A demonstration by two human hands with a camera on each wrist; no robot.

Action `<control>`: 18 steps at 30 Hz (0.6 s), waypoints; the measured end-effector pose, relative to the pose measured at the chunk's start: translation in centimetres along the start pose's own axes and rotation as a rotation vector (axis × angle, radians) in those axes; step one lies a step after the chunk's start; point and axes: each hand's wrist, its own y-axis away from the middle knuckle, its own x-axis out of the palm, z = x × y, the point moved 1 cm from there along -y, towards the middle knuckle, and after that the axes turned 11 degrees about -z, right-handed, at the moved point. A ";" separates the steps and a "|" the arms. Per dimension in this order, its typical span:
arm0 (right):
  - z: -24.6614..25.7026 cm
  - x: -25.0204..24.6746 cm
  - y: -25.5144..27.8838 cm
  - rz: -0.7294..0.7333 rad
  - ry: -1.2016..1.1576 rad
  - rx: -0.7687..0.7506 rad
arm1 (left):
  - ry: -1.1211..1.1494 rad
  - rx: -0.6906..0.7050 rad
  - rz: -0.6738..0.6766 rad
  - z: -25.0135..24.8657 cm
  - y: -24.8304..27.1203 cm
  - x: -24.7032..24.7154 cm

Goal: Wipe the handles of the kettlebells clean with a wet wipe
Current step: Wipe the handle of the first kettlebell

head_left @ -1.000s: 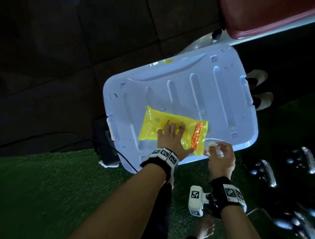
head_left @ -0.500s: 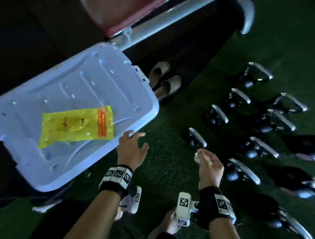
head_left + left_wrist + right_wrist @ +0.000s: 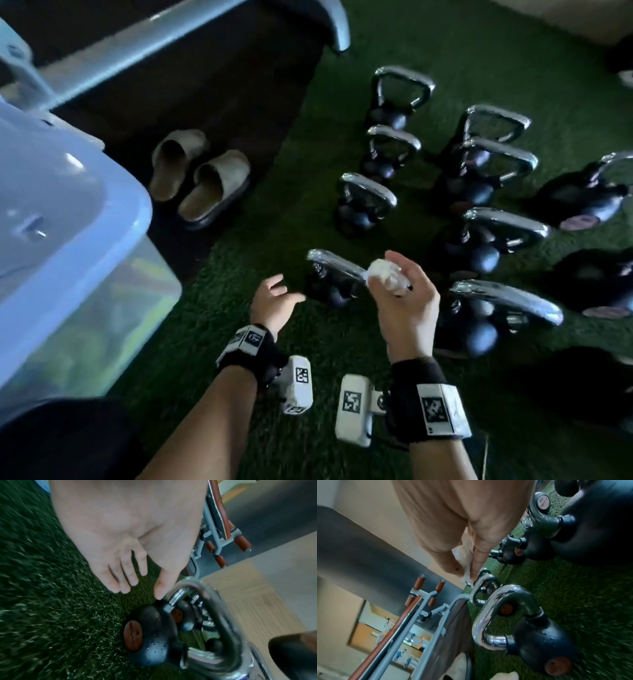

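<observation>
Several black kettlebells with chrome handles stand in rows on green turf. The nearest small kettlebell (image 3: 329, 284) shows its handle (image 3: 334, 262) just left of my right hand (image 3: 399, 287), which holds a crumpled white wet wipe (image 3: 385, 274) above the handle's right end. In the right wrist view the wet wipe (image 3: 462, 555) is pinched between fingers and thumb. My left hand (image 3: 274, 298) hovers open beside the kettlebell's ball, fingers spread. In the left wrist view the left hand (image 3: 137, 582) is straight-fingered, its thumb tip close to the chrome handle (image 3: 211, 601).
A clear storage bin with a pale blue lid (image 3: 68, 212) stands at the left. A pair of beige slippers (image 3: 202, 178) lies on the dark floor behind it. A bench frame (image 3: 147, 44) crosses the top left. Larger kettlebells (image 3: 486, 308) crowd the right.
The view swung right from the bin lid and yellow wipe pack to the kettlebells. Both hands left the lid and moved to the nearest small kettlebell, the right still holding the wipe.
</observation>
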 end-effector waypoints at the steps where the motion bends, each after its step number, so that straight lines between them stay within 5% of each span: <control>1: -0.7 0.6 -0.3 -0.010 -0.028 -0.021 | -0.017 0.050 0.008 -0.1 -1.0 1.3; 8: -2.4 1.2 -0.9 -0.033 -0.024 -0.156 | -0.180 0.352 0.117 -0.9 -4.0 7.2; 18: -2.4 3.7 0.7 -0.200 0.074 -0.137 | -0.255 0.341 0.079 -1.6 -4.0 7.2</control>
